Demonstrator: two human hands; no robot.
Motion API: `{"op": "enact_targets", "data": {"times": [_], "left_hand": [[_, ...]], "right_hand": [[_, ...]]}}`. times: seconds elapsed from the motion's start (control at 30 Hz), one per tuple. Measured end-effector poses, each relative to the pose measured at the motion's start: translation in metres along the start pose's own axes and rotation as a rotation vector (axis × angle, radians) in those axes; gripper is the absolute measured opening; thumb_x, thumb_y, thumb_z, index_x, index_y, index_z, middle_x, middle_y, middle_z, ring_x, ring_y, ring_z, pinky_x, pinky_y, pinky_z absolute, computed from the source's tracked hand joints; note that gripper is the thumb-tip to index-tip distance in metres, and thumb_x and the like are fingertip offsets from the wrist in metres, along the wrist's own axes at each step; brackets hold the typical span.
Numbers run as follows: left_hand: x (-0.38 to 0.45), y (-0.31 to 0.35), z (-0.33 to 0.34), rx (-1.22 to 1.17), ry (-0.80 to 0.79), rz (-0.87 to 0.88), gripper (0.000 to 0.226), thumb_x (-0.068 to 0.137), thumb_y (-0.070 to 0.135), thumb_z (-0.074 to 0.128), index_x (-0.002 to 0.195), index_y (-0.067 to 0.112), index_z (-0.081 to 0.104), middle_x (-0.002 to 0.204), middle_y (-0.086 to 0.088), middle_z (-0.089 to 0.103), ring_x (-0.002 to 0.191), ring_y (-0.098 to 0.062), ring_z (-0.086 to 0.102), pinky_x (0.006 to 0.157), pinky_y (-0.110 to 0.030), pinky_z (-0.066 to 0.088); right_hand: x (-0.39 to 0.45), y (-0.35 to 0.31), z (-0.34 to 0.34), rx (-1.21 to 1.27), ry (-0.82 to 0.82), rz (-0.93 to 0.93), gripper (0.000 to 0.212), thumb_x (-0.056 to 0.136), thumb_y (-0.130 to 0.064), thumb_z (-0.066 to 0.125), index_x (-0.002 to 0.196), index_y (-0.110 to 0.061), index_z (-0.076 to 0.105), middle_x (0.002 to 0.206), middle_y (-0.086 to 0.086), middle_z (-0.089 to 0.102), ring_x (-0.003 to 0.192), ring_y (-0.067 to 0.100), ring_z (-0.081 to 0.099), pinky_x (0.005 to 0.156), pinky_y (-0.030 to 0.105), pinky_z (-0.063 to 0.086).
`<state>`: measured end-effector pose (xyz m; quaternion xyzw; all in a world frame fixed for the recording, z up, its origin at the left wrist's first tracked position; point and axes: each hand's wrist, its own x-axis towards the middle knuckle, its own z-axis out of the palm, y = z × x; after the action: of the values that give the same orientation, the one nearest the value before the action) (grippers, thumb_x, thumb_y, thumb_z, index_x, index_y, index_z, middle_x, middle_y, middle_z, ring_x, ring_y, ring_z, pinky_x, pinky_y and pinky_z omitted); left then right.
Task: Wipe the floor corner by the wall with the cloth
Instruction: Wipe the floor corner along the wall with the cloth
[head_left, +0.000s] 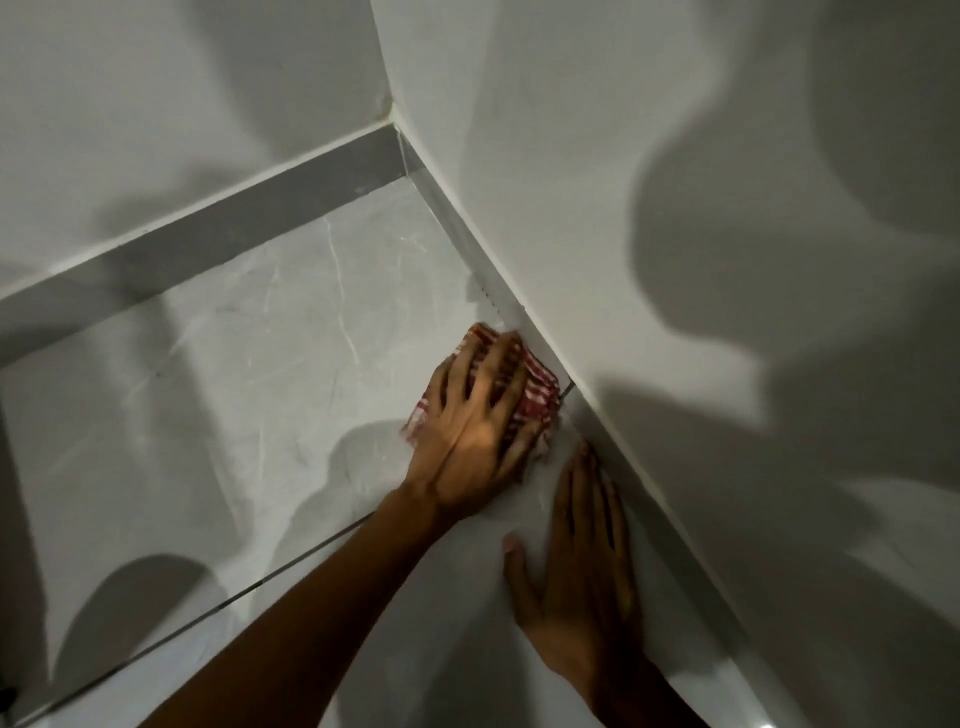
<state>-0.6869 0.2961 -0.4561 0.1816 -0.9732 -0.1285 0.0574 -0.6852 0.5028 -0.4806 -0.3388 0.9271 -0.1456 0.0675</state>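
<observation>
A red-and-white striped cloth (537, 397) lies bunched on the pale marbled floor tile (249, 374), pressed against the grey skirting (498, 291) of the right-hand wall. My left hand (470, 431) lies flat on top of the cloth with fingers spread, holding it down; most of the cloth is hidden under it. My right hand (582, 566) rests palm-down on the floor just behind, fingers together along the skirting, holding nothing. The room corner (402, 156) is farther ahead, apart from the cloth.
Two white walls (649, 156) meet at the corner, each with a grey skirting strip at the base. A dark grout line (234, 597) runs diagonally across the floor under my left forearm. Large shadows fall over the walls and floor.
</observation>
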Motion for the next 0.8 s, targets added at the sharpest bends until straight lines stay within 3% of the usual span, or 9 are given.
{"op": "enact_targets", "data": {"times": [0.13, 0.23, 0.3, 0.4, 0.57, 0.63, 0.8], "left_hand": [[-0.007, -0.018, -0.004, 0.15, 0.06, 0.135, 0.054, 0.108, 0.044, 0.051, 0.153, 0.015, 0.055, 0.156, -0.019, 0.053, 0.139, -0.041, 0.043, 0.114, -0.054, 0.029], [0.001, -0.024, -0.002, 0.182, 0.114, 0.068, 0.05, 0.109, 0.038, 0.051, 0.151, 0.012, 0.057, 0.152, -0.019, 0.058, 0.13, -0.043, 0.051, 0.109, -0.055, 0.039], [0.009, -0.015, -0.002, 0.138, 0.084, -0.076, 0.053, 0.11, 0.039, 0.045, 0.155, 0.012, 0.052, 0.158, -0.019, 0.052, 0.137, -0.046, 0.051, 0.114, -0.058, 0.04], [0.016, 0.005, 0.003, 0.058, 0.038, -0.211, 0.061, 0.11, 0.046, 0.035, 0.161, 0.014, 0.043, 0.168, -0.015, 0.042, 0.151, -0.044, 0.04, 0.126, -0.059, 0.028], [-0.002, -0.025, 0.001, 0.024, 0.108, 0.099, 0.051, 0.111, 0.042, 0.046, 0.154, 0.014, 0.056, 0.164, -0.012, 0.051, 0.153, -0.038, 0.043, 0.126, -0.053, 0.035], [0.001, -0.039, -0.003, 0.041, 0.106, 0.117, 0.051, 0.112, 0.041, 0.043, 0.156, 0.017, 0.054, 0.165, -0.009, 0.049, 0.158, -0.033, 0.038, 0.129, -0.049, 0.032], [0.03, -0.023, 0.0, -0.094, 0.043, -0.163, 0.059, 0.108, 0.045, 0.041, 0.162, 0.021, 0.043, 0.173, -0.003, 0.037, 0.165, -0.025, 0.02, 0.134, -0.051, 0.02]], "right_hand": [[0.0, 0.001, 0.0, -0.016, 0.036, -0.03, 0.104, 0.101, -0.055, 0.059, 0.176, -0.003, 0.011, 0.189, 0.011, 0.007, 0.174, 0.027, 0.014, 0.139, 0.044, 0.02], [0.0, 0.0, 0.002, -0.028, 0.031, -0.028, 0.104, 0.102, -0.056, 0.061, 0.176, -0.003, 0.012, 0.189, 0.011, 0.007, 0.174, 0.026, 0.013, 0.141, 0.041, 0.017], [-0.001, 0.0, 0.001, -0.041, 0.026, -0.009, 0.103, 0.103, -0.059, 0.057, 0.177, -0.004, 0.012, 0.189, 0.009, 0.008, 0.174, 0.024, 0.011, 0.141, 0.038, 0.014], [-0.001, -0.002, 0.0, -0.028, 0.034, -0.007, 0.101, 0.104, -0.062, 0.053, 0.177, -0.004, 0.013, 0.188, 0.01, 0.01, 0.173, 0.022, 0.012, 0.141, 0.036, 0.012], [-0.001, 0.0, 0.0, -0.008, 0.033, -0.022, 0.099, 0.105, -0.061, 0.052, 0.176, -0.003, 0.016, 0.188, 0.01, 0.011, 0.174, 0.027, 0.017, 0.14, 0.043, 0.023], [0.0, 0.0, 0.0, 0.003, 0.037, -0.023, 0.099, 0.104, -0.06, 0.054, 0.176, -0.002, 0.018, 0.188, 0.01, 0.012, 0.174, 0.027, 0.018, 0.139, 0.045, 0.024], [0.001, 0.001, 0.001, -0.009, 0.016, -0.009, 0.098, 0.106, -0.065, 0.045, 0.177, -0.005, 0.015, 0.188, 0.008, 0.011, 0.173, 0.028, 0.02, 0.14, 0.044, 0.022]]}}
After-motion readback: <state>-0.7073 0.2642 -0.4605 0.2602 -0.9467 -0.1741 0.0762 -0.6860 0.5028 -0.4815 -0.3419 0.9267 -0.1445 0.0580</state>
